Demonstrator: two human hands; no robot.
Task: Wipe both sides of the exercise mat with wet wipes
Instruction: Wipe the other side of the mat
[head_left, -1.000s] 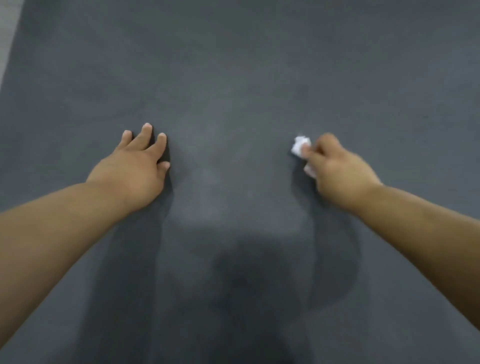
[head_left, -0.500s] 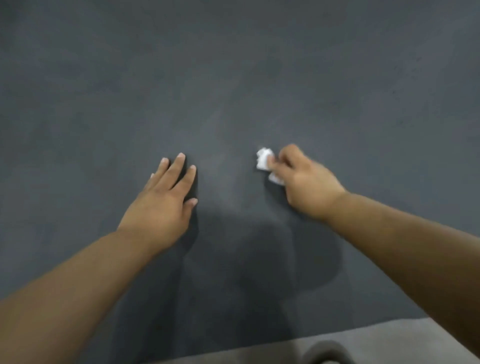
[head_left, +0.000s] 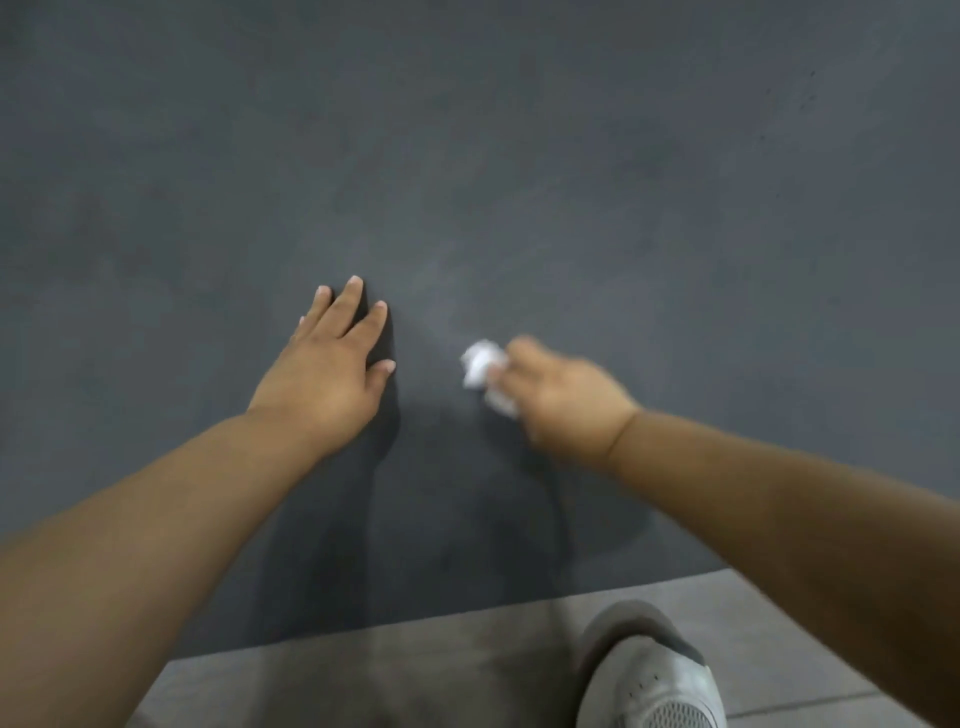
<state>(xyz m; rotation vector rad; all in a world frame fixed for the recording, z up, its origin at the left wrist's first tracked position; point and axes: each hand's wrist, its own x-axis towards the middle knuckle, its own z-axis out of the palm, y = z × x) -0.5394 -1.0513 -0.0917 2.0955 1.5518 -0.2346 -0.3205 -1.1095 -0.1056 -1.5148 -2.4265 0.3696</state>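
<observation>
Head view: mat's (head_left: 519, 156) long axis unclear.

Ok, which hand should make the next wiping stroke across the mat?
Right. The right hand grips the crumpled wet wipe on the mat; the left hand lies flat on it, fingers straight, holding nothing.

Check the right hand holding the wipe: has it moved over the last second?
Yes. The right hand, gripping the wet wipe, has swept leftward across the mat, closing most of the gap to the left hand pressed flat on it.
</observation>
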